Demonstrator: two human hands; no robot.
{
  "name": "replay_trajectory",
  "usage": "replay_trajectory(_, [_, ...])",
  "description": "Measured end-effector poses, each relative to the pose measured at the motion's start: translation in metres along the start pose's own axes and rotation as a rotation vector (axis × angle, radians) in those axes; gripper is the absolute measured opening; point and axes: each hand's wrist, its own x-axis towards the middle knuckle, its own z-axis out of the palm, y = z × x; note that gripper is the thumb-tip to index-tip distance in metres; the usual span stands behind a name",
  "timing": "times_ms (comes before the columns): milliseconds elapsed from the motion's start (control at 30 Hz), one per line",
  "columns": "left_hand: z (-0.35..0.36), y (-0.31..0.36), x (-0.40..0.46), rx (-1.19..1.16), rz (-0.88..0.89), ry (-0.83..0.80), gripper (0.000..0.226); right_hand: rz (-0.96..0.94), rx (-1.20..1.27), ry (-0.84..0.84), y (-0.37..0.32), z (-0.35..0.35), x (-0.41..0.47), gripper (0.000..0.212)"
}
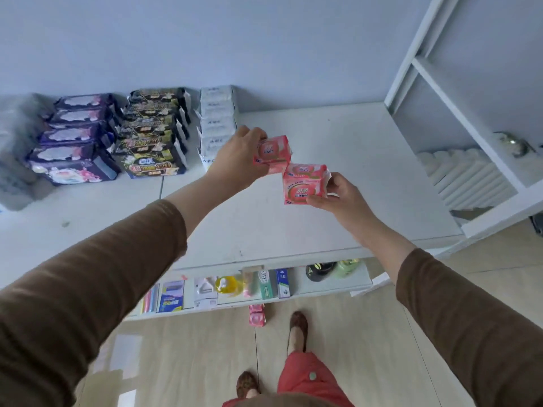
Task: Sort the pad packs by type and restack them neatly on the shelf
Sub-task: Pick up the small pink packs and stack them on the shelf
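A: Nearest first. Two brown sleeves reach forward over the shelf [338, 218]. Below, on the floor against the lower shelf's edge, two more pink packs [256, 315], small, print unreadable.

B: Grips?

A: Right hand [342, 198] curled round a pink pad pack [305, 184], thumb under its lower edge, fingers wrapped on its right side. Pack held above the white shelf top, not resting on it. Left hand [238, 158] grips a second pink pack [271, 152], fingers bent over its top left corner. The two packs meet corner to corner.

B: Hidden?

A: Left palm covers that pack's left end. Whether either pack touches the surface, cannot tell for certain.

B: Pose?

A: Both forearms extended, wrists angled inward toward each other, left hand farther and higher in view.

B: Beyond?

A: Against the wall, three rows: purple packs [73, 142] leftmost, black-and-gold packs [152, 133] beside them, white packs [217, 121] next, partly behind the left hand. Far left bundle blurred.
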Motion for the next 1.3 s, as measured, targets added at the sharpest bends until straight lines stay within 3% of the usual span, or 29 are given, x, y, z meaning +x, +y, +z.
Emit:
replay_trajectory(467, [0.031, -0.056, 0.2, 0.196, -0.135, -0.065, 0.047, -0.065, -0.21, -0.119, 0.0, -0.016, 0.199, 0.046])
replay_trajectory(667, [0.045, -0.077, 0.249, 0.4, -0.12, -0.08, 0.042, -0.119, -0.233, -0.147, 0.007, -0.005, 0.239, 0.06])
replay_trajectory(1033, [0.055, -0.105, 0.272, 0.532, -0.09, -0.05, 0.03, -0.135, -0.272, -0.169, 0.014, 0.012, 0.276, 0.054])
replay_trajectory(1300, [0.035, -0.099, 0.26, 0.554, -0.072, -0.093, 0.047, -0.121, -0.323, -0.113, 0.008, 0.033, 0.296, 0.052])
